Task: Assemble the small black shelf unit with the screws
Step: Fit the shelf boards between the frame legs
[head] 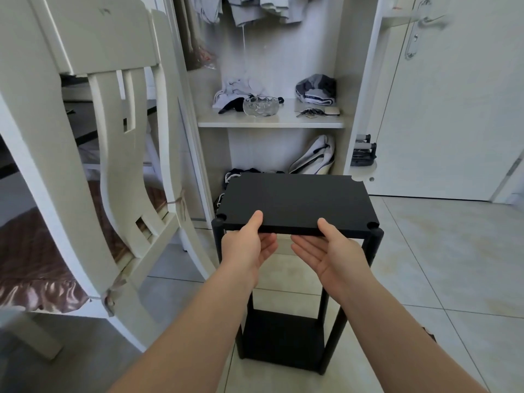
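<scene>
Left hand [246, 245]: thumb laid flat on the upper face of the black top panel [295, 199] at its near edge, fingers [269, 245] held together and reaching palm-up beneath that edge, so the panel is pinched between thumb and fingers. Right hand [331, 251]: the same grip further right along that edge, thumb on top, fingers [303, 245] close together below; on both hands the fingertips pass under the panel and their contact with its underside is hidden. The panel lies roughly level at the top of the black frame, which stands on the tiled floor [425, 265] directly before the person. Its notched near corners sit at the heads of the near-left post [219, 234] and near-right post [375, 245]; whether the notches are seated or only resting against the posts cannot be told (black on black, no visible joint line). The far posts are covered by the panel. The lower shelf [283, 336] shows between the forearms, partly masked by them. To the left stands a white chair [119, 165], cut off by the frame edge, with a brown cushion tied on. Behind the unit is an open wardrobe [269, 121] whose shelf carries a cut-glass bowl [261, 106], keys [309, 112] and crumpled clothing. A white door [453, 109] with a lever handle stands at right.
</scene>
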Demonstrator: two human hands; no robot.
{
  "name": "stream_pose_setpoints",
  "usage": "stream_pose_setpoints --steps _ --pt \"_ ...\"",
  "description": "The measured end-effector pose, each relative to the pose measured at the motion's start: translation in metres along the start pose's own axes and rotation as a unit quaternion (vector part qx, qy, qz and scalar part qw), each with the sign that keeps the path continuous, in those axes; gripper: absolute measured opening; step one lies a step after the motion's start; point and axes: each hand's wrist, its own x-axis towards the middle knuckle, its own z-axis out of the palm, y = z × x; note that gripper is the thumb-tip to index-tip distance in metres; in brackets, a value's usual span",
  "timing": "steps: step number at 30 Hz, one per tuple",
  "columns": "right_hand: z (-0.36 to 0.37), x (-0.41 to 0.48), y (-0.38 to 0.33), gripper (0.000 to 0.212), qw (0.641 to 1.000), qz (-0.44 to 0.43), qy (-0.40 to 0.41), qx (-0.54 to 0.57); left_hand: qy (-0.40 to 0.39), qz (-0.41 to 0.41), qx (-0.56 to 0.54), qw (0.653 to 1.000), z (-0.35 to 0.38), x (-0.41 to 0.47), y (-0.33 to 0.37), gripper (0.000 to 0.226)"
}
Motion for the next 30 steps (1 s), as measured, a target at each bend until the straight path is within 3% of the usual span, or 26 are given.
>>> stream_pose_setpoints --steps 11,30 --pt "0.003 0.001 0.009 0.026 0.999 -0.017 0.04 -0.009 0.016 -0.019 -0.006 1.0 -0.002 0.002 -0.006 0.022" --pt "-0.008 0.007 0.022 0.023 0.997 0.032 0.058 0.031 0.048 0.001 0.025 0.999 -0.005 0.005 -0.021 0.02"
